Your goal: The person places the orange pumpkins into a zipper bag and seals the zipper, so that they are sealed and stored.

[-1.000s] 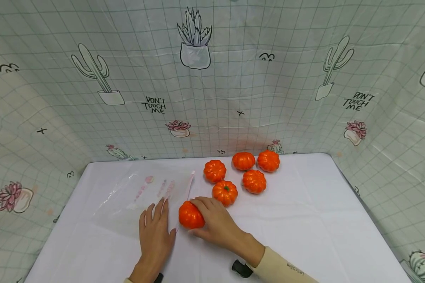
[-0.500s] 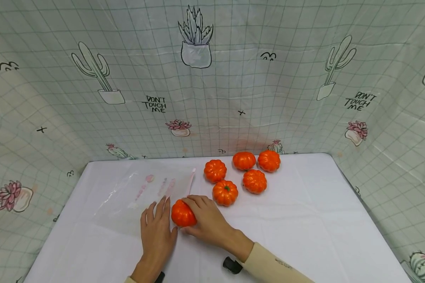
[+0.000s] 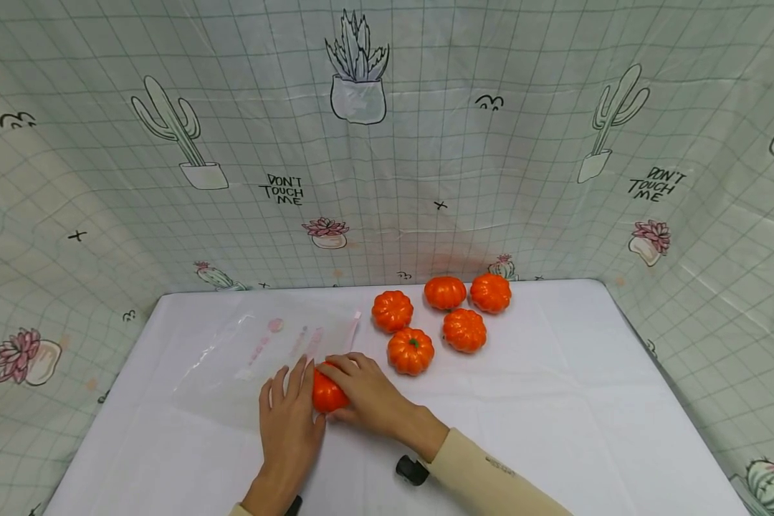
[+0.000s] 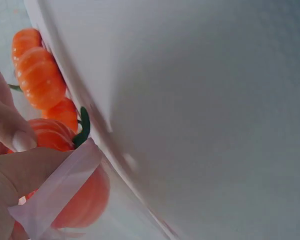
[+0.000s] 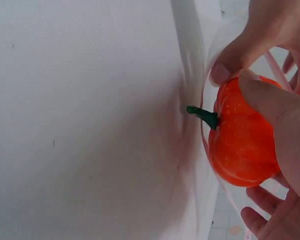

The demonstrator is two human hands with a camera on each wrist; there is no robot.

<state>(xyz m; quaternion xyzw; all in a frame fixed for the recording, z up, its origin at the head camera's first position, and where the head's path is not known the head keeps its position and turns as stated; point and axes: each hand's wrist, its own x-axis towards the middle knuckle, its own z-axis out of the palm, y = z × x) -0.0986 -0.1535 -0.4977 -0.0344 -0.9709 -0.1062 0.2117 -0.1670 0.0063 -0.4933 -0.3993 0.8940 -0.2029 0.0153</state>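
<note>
A clear plastic zip bag [image 3: 219, 380] with pink print lies flat on the left side of the table. My left hand [image 3: 290, 430] lies over its mouth, the thumb under the pink zip strip [image 4: 65, 190] and the fingers on top, holding the edge raised. My right hand [image 3: 374, 401] grips a small orange pumpkin [image 3: 327, 395] at that mouth. In the right wrist view the pumpkin's green stem [image 5: 204, 116] points away from the palm, and the bag's rim curves round it. Film covers part of the pumpkin in the left wrist view.
Several more orange pumpkins [image 3: 411, 351] stand in a loose group at the back middle of the white table [image 3: 555, 401]. A curtain [image 3: 426, 158] with cactus prints hangs behind and along both sides. A black wrist mount [image 3: 413, 471] sits under the right forearm.
My right hand has moved left with the pumpkin, from beside the bag's mouth to right against my left hand. The left hand has barely shifted, and the other pumpkins stay put.
</note>
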